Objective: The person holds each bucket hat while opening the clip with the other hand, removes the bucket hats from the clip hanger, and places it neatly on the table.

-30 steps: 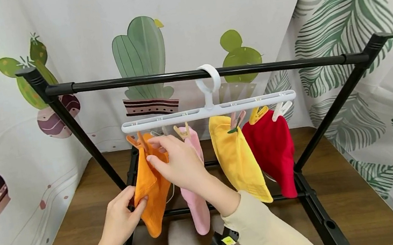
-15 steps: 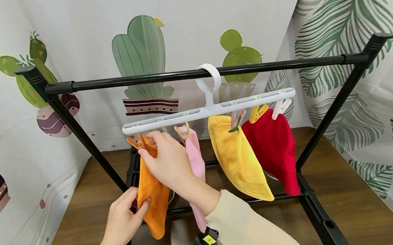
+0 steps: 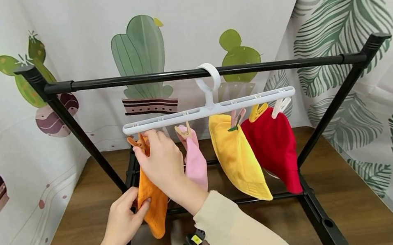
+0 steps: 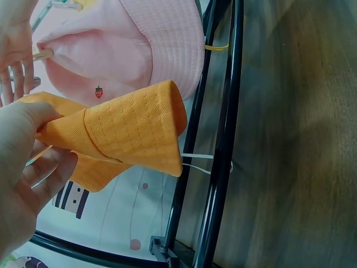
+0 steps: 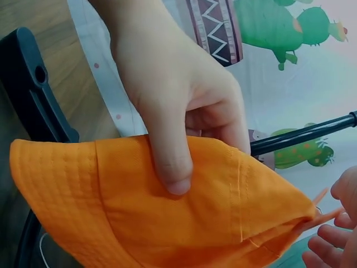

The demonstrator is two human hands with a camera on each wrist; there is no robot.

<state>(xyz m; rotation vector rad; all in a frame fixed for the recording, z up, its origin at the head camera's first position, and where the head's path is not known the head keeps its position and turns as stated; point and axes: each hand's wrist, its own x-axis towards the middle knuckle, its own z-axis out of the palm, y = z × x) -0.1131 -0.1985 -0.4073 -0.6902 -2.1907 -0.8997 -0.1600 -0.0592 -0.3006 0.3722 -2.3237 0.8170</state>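
Cactus and leaf curtains hang behind a black rack on the brown worktop. An orange hat hangs from the orange clip on the white hanger. My left hand pinches its lower edge; my right hand squeezes the clip. Hold the hat steady and press the clip wide. Since before, the right hand slid left and up to the clip.

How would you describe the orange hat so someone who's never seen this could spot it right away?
Find the black rail with a white clip hanger hung from it. Four hats hang in a row beneath; the orange hat is at the far left, beside the pink hat. It alone is handled: the left hand pinches it and the right hand is at its clip.
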